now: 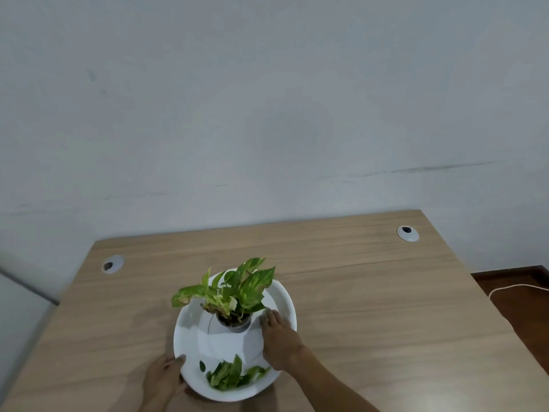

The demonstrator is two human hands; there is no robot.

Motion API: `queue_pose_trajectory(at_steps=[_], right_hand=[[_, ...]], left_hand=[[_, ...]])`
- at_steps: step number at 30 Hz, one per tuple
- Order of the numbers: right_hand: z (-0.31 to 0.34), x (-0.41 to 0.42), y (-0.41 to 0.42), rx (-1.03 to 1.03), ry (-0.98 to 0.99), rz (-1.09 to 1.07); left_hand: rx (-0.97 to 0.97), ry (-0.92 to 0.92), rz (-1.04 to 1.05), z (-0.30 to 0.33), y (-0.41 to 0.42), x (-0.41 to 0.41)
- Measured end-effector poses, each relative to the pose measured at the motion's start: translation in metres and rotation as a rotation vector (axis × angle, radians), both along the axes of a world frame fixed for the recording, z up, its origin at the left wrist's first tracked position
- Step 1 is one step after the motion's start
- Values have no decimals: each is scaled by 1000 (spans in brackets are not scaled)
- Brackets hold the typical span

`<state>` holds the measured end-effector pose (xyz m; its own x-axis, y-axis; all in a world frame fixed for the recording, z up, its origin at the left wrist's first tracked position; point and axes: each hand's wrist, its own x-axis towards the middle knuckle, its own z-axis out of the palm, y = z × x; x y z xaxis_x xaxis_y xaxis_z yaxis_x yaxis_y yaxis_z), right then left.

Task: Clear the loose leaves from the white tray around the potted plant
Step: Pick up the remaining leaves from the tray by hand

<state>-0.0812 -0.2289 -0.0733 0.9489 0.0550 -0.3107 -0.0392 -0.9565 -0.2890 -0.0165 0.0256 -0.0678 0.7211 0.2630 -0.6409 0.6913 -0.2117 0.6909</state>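
Observation:
A round white tray (190, 331) lies on the wooden table near its front edge. A potted plant (234, 292) with green and yellow leaves stands in a small white pot at the tray's middle. A heap of loose green leaves (233, 376) lies at the tray's near side. My left hand (165, 379) grips the tray's near left rim. My right hand (277, 340) lies palm down inside the tray at its right side, fingertips beside the pot. I cannot see whether it covers any leaf.
The wooden table (371, 307) has two cable grommets, one at the back left (113, 263) and one at the back right (408, 233). A grey wall stands behind. A white cable (505, 289) runs over the dark floor on the right.

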Motion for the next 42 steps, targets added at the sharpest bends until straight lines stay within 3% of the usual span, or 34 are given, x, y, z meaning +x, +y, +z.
queue_pose_trajectory(at_steps=[8, 11, 15, 17, 21, 23, 25, 26, 30, 34, 37, 42], right_hand=[[12, -50, 38, -141, 55, 159], [23, -59, 60, -81, 67, 238], [35, -60, 63, 134, 32, 41], [36, -52, 52, 135, -28, -33], [31, -36, 29, -201, -63, -31], [34, -30, 31, -287, 34, -9], [26, -31, 37, -349, -39, 20], [23, -33, 41, -352, 19, 58], [26, -50, 64, -217, 42, 196], [34, -49, 83, 59, 89, 3], [39, -39, 85, -51, -17, 34], [30, -19, 104, -60, -40, 330]], left_hand=[[-16, 12, 52, 7, -2, -15], [-53, -14, 54, 14, -4, -22], [-109, -36, 55, 21, -2, -31], [-156, -27, 45, 24, 0, -31], [-191, 11, 12, 22, 5, -26], [-200, 15, -2, 20, 7, -25], [-198, 6, -16, 19, 9, -24], [-199, 5, -22, 19, 9, -24], [-226, 0, -43, 21, 10, -25], [-206, -19, -66, 24, 10, -25], [-190, -39, -86, 23, 11, -25], [-166, -46, -113, 16, 13, -23]])
